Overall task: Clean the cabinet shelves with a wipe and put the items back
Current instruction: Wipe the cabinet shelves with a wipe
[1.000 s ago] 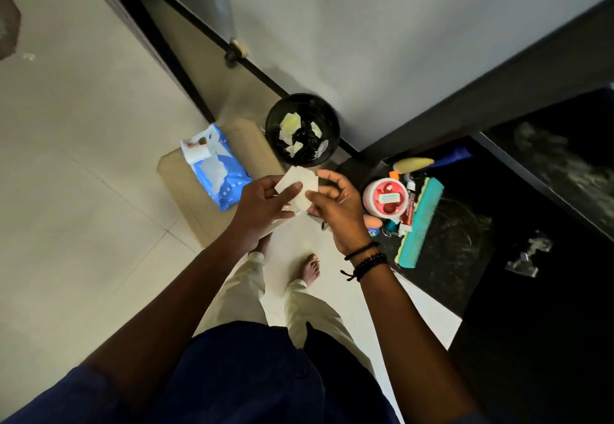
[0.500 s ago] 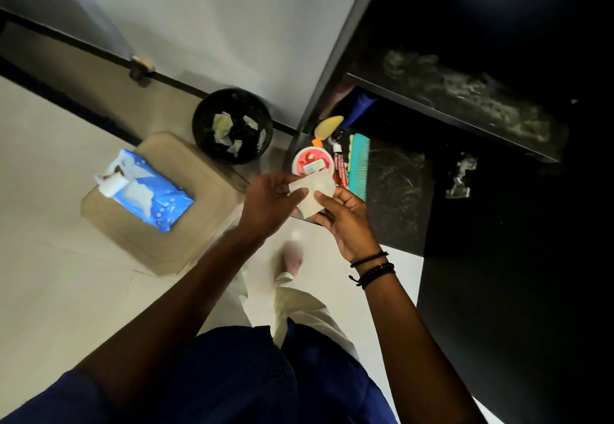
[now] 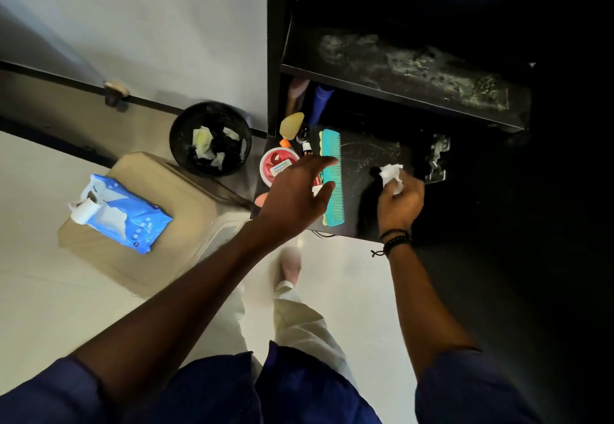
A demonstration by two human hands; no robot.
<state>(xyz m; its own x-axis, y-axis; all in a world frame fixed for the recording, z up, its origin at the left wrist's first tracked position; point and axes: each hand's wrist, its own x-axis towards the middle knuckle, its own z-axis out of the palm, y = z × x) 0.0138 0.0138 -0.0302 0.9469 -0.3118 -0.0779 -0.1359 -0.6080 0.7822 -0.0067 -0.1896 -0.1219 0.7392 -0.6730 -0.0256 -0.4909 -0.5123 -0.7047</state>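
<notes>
A black cabinet stands open with a dusty upper shelf (image 3: 415,67) and a streaked lower shelf (image 3: 372,157). My right hand (image 3: 400,201) grips a crumpled white wipe (image 3: 391,172) just over the right part of the lower shelf. My left hand (image 3: 295,191) hovers open, fingers spread, over the items crowded at the shelf's left. There lie a teal comb (image 3: 333,177), a round red-lidded jar (image 3: 277,166), small bottles (image 3: 304,139) and a yellow-capped bottle (image 3: 291,124). Other items under my left hand are hidden.
A blue pack of wipes (image 3: 123,212) lies on a beige stool (image 3: 186,220) at the left. A black bin (image 3: 211,139) with used wipes stands by the wall. A metal door hinge (image 3: 437,157) sits at the shelf's right. My foot (image 3: 290,264) is on the pale floor.
The view has swung right toward the cabinet. Both hands held the flat wipe together before; now the right hand alone has it crumpled at the lower shelf and the left hand reaches over the items.
</notes>
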